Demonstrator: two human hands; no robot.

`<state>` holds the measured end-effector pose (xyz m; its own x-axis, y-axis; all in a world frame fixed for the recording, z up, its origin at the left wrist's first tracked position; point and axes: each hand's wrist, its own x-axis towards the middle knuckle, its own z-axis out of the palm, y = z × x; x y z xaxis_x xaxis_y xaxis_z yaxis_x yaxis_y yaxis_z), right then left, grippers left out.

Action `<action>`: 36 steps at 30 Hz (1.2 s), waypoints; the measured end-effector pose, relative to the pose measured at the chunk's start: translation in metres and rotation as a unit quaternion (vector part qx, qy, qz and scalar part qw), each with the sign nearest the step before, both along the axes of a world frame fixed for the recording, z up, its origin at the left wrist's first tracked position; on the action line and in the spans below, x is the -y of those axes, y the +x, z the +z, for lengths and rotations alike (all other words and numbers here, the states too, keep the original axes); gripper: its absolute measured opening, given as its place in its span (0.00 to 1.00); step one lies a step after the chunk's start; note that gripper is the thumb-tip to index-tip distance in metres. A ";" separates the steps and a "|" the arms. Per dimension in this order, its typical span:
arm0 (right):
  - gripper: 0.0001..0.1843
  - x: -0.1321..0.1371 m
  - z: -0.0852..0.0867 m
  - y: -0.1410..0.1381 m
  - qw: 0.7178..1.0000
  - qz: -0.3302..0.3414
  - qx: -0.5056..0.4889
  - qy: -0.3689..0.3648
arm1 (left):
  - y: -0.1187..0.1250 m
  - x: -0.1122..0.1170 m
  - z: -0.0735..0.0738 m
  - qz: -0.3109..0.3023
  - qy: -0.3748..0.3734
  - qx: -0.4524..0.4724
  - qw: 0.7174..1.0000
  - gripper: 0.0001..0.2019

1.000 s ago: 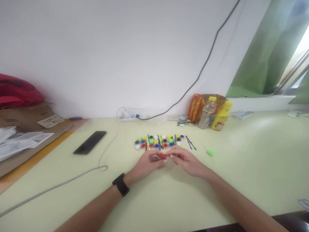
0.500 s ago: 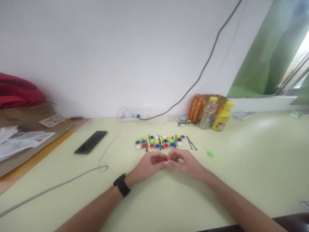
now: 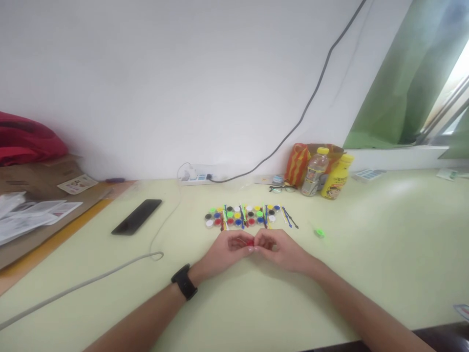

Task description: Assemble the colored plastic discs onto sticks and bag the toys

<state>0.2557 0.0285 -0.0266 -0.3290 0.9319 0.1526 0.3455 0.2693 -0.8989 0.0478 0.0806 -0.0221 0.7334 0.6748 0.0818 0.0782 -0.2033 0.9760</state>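
The left hand and right hand meet over the bench, fingers of both pinching a small red piece, its shape mostly hidden and hard to judge. From there, coloured discs and slim sticks lie near twelve o'clock, a green-topped piece at three, a yellow bottle at two, a black phone towards nine.

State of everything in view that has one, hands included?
Left hand: shut, fingertips on the red piece.
Right hand: shut, fingertips meeting the left's at the red piece.
Red piece: held, partly hidden.
Phone: flat, dark.
Clear bottle: capped, standing.
Yellow bottle: capped, standing.
Power strip: black plug inserted.
Watch: worn.
Glasses: open or folded, unclear.
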 end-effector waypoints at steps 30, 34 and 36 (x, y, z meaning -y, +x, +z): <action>0.08 0.000 -0.003 0.002 0.991 -0.046 0.113 0.048 | -0.002 -0.003 -0.009 0.009 0.002 0.004 1.000 0.12; 0.08 0.000 -0.004 0.002 0.991 -0.046 0.117 0.052 | -0.002 -0.003 -0.007 0.007 0.009 0.000 1.000 0.12; 0.08 0.000 -0.004 0.002 0.991 -0.041 0.113 0.050 | -0.003 -0.003 -0.007 0.004 0.013 -0.007 1.000 0.12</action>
